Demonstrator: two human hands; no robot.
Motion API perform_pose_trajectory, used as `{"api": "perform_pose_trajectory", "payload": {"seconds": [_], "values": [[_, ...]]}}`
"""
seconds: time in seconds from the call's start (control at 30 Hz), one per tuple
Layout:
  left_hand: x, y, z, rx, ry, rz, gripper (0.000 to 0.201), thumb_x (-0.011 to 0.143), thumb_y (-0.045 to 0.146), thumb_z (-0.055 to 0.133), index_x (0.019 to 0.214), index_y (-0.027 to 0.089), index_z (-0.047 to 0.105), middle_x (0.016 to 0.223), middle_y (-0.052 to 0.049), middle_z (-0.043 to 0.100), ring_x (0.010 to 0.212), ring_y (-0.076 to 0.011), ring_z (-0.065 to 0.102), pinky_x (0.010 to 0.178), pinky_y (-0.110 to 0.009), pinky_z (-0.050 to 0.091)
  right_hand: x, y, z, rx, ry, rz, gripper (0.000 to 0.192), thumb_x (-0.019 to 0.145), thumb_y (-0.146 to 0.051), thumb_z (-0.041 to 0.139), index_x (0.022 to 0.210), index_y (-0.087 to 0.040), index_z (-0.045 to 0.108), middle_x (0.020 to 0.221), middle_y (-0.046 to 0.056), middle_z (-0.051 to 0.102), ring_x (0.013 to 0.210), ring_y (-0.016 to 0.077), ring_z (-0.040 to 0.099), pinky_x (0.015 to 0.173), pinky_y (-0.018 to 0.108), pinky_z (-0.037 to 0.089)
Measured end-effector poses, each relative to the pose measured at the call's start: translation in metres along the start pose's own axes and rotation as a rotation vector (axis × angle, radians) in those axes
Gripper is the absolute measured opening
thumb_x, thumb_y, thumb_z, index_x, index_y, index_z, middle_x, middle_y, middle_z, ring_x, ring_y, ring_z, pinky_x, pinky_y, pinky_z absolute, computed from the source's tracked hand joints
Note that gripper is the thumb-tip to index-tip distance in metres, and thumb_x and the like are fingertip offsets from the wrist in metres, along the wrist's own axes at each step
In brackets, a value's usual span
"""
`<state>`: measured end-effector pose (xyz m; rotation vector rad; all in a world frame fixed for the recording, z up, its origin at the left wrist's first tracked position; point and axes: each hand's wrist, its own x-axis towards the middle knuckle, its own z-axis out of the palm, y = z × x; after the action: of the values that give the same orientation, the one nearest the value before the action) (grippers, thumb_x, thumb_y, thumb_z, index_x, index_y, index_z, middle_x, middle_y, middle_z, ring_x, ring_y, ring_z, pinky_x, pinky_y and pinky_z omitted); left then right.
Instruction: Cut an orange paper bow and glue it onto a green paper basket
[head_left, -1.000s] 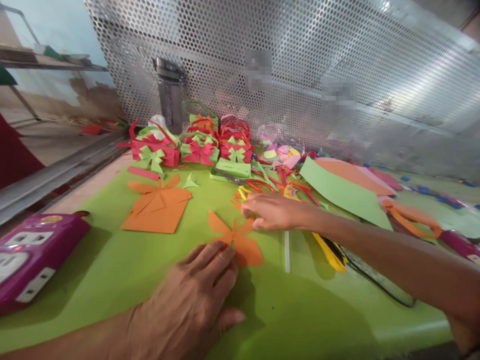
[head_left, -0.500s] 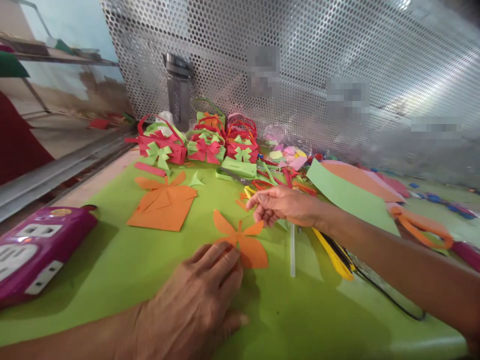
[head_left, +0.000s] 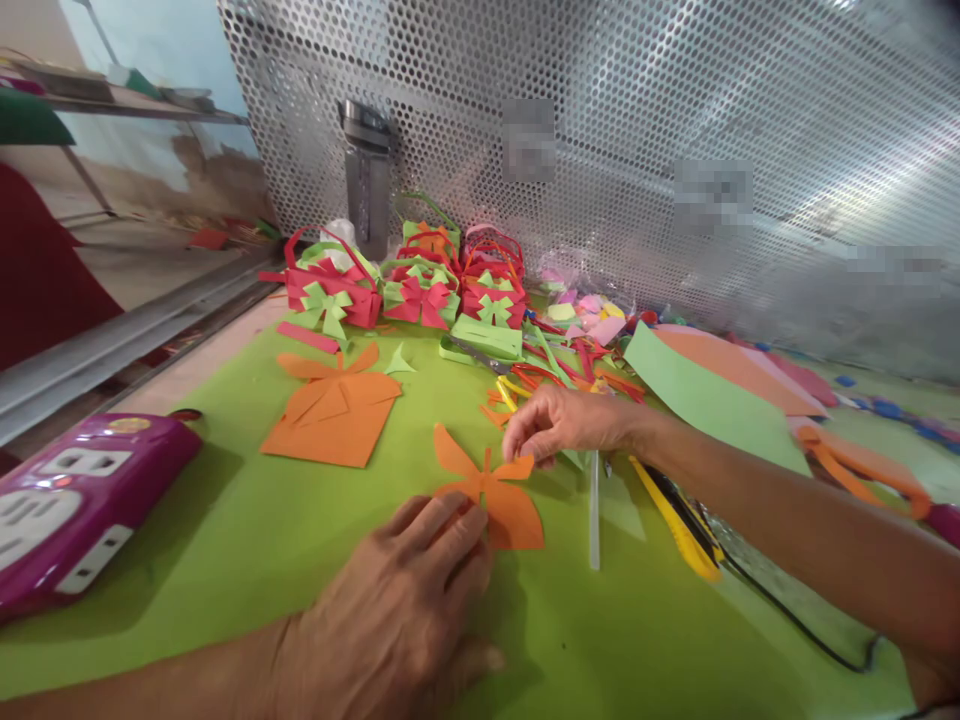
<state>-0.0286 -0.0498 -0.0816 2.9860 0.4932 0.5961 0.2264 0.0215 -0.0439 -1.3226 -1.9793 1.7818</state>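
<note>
The left hand [head_left: 409,600] lies flat, fingers spread, pressing the near edge of an orange paper flower [head_left: 491,490] on the green counter [head_left: 225,520], covering that part. The right hand [head_left: 562,425] pinches its far petal; the fingertips are hard to make out

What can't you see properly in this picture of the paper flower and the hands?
- Orange paper flower: its near petal is hidden under the left hand, head view.
- Right hand: whether its fingertips pinch the petal tip or just touch it is unclear.
- Signs on the perforated metal wall: blurred out.
- Purple power strip: cut off by the left edge.
- Paper scraps behind: too small and tangled.
</note>
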Motion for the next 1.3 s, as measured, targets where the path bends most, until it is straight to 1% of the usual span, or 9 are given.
{"api": "perform_pose_trajectory", "payload": {"seconds": [0.1,0.27,0.37,0.5,0.73,0.83,0.97,1.17,1.3], "values": [[0.0,0.0,0.0,-0.024,0.018,-0.016,0.047,0.083,0.051,0.064,0.107,0.011,0.066,0.116,-0.014,0.067,0.107,-0.0329,0.061,0.087,-0.046,0.055,0.003,-0.004,0.002,0.015,-0.059,0.019,0.018,0.072,-0.024,0.072,0.087,-0.014,0.073,0.06,-0.004,0.063,0.05,0.0055,0.053,0.051,0.018,0.043],[-0.001,0.002,0.0,-0.058,-0.026,-0.038,0.046,0.08,0.049,0.067,0.106,0.011,0.066,0.116,-0.015,0.066,0.108,-0.0341,0.06,0.087,-0.048,0.054,0.006,-0.008,0.001,0.019,-0.231,0.035,0.032,0.075,-0.021,0.069,0.106,-0.014,0.07,0.061,-0.006,0.061,0.046,0.0042,0.051,0.047,0.016,0.042],[-0.001,0.003,0.001,-0.071,-0.01,-0.047,0.046,0.083,0.046,0.065,0.11,0.008,0.064,0.117,-0.017,0.065,0.109,-0.0351,0.059,0.089,-0.05,0.053,0.011,-0.009,0.0,0.006,-0.283,0.05,0.026,0.074,-0.022,0.07,0.099,-0.013,0.072,0.061,-0.005,0.062,0.045,0.0037,0.051,0.045,0.015,0.042],[0.0,0.001,0.001,-0.06,0.004,-0.032,0.044,0.084,0.049,0.062,0.107,0.011,0.065,0.115,-0.015,0.066,0.107,-0.0336,0.06,0.086,-0.048,0.054,0.017,-0.01,0.001,0.018,-0.269,0.075,0.014,0.069,-0.023,0.072,0.077,-0.013,0.068,0.058,-0.005,0.062,0.046,0.0047,0.053,0.045,0.016,0.043],[0.001,0.001,0.001,-0.05,0.007,-0.037,0.044,0.081,0.049,0.066,0.104,0.011,0.066,0.114,-0.015,0.067,0.106,-0.0341,0.06,0.086,-0.047,0.054,0.016,-0.014,0.007,-0.05,-0.151,0.146,0.01,0.073,-0.024,0.065,0.072,-0.015,0.062,0.059,-0.006,0.061,0.047,0.0045,0.052,0.047,0.017,0.042],[0.002,0.003,-0.001,-0.048,-0.003,-0.032,0.046,0.081,0.047,0.068,0.105,0.008,0.066,0.115,-0.017,0.066,0.108,-0.0358,0.059,0.087,-0.05,0.053,0.014,-0.02,0.012,-0.14,-0.077,0.181,0.006,0.071,-0.02,0.061,0.067,-0.016,0.059,0.055,-0.007,0.057,0.045,0.0045,0.05,0.045,0.017,0.038],[0.002,0.004,-0.003,-0.071,-0.019,-0.05,0.04,0.084,0.045,0.065,0.102,0.01,0.066,0.115,-0.016,0.066,0.108,-0.035,0.059,0.087,-0.049,0.053,0.013,-0.028,0.018,-0.241,-0.014,0.22,0.006,0.068,-0.016,0.058,0.063,-0.017,0.056,0.049,-0.008,0.051,0.043,0.0054,0.046,0.043,0.018,0.032],[0.002,0.002,-0.003,-0.1,-0.026,-0.064,0.035,0.09,0.045,0.056,0.1,0.013,0.065,0.109,-0.015,0.066,0.101,-0.0315,0.061,0.083,-0.047,0.054,0.016,-0.037,0.02,-0.365,-0.047,0.241,0.007,0.068,-0.012,0.059,0.064,-0.017,0.056,0.052,-0.007,0.051,0.048,0.0074,0.045,0.046,0.02,0.033],[0.004,0.002,-0.004,-0.087,0.031,-0.054,0.04,0.097,0.042,0.039,0.094,0.01,0.065,0.1,-0.017,0.066,0.092,-0.0309,0.062,0.077,-0.048,0.056,0.018,-0.042,0.018,-0.501,-0.097,0.242,0.003,0.07,-0.013,0.059,0.069,-0.016,0.059,0.059,-0.006,0.054,0.052,0.0082,0.048,0.049,0.021,0.035]]}}
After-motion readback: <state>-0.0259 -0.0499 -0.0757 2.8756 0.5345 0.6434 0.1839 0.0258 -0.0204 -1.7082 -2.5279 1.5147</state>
